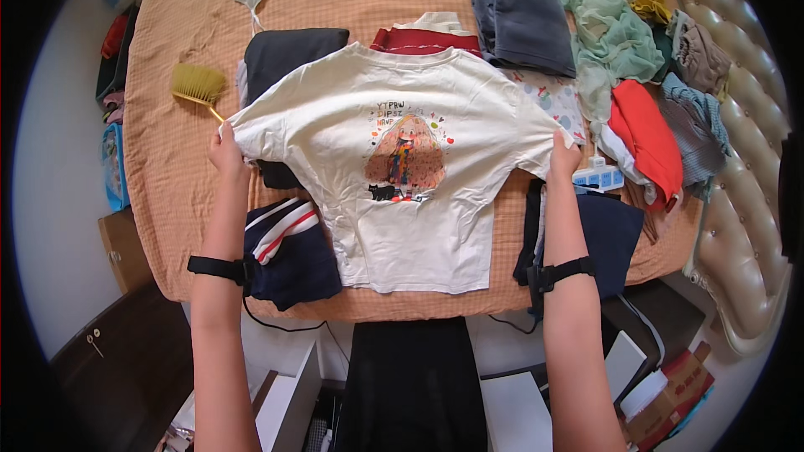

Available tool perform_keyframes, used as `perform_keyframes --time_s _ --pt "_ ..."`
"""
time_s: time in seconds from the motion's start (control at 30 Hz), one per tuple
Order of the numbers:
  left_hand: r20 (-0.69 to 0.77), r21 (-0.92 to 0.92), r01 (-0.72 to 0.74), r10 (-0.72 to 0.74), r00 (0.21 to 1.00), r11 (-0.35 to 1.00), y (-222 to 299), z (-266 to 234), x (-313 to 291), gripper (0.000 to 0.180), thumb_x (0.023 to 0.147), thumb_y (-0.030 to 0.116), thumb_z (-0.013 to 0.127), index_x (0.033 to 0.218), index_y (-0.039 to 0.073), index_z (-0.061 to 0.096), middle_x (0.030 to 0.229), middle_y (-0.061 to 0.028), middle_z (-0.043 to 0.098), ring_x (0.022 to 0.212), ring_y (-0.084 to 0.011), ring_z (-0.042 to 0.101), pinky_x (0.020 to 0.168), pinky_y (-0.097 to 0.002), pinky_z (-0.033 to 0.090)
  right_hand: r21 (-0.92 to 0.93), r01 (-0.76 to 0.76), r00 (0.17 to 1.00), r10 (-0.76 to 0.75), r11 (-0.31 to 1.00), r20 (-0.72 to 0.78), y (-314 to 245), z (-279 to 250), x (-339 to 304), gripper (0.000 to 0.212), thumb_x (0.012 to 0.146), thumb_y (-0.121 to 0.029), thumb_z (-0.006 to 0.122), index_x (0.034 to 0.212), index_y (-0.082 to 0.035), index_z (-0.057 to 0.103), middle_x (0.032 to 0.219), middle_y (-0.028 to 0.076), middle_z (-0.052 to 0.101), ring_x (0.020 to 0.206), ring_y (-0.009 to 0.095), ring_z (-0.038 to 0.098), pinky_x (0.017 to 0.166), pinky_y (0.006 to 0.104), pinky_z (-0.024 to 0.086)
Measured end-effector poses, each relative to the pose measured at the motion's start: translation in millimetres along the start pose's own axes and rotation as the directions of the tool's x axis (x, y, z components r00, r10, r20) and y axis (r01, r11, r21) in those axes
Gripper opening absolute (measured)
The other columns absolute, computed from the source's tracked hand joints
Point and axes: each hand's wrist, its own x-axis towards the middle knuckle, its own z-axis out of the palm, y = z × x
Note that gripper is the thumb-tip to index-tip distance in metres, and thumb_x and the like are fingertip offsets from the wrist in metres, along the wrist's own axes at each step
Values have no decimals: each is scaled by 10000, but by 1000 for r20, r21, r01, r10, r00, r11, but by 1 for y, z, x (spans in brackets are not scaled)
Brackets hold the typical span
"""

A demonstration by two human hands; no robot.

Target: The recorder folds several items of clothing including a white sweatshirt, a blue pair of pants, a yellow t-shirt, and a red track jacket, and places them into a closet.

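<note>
While fingers [219,149] pinch sleeves [272,120], off-wht tee [410,230] spreads T-shaped w/ creases.

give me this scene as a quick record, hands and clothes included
left hand: grips one sleeve end of white shirt
right hand: grips the other sleeve end
shirt: spread wide, print up, neckline away from person
beside left hand: yellow brush
near right hand: power strip
far right of shirt: folded grey garment
near left of shirt: folded navy garment, striped
surface: orange checked cover
</note>
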Motion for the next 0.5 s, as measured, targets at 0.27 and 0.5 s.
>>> perform_keyframes --time_s 0.27,0.5 --pt "52 387 -267 268 962 883 4 -4 14 247 861 245 550 915 9 602 835 -40 607 730 -107 546 658 -247 437 -114 -114 985 127 987 117 5 -2 1 345 754 -229 647 921 70 605 888 143 633 828 215 595 727 313 438" --pt "94 322 -94 67 993 942 5 2 20 345 824 310 595 980 2 584 882 -37 594 778 -107 528 695 -245 422 -228 -91 995 98 970 23 3 4 5 348 726 -184 659 966 59 593 924 143 629 858 241 596 755 324 442"
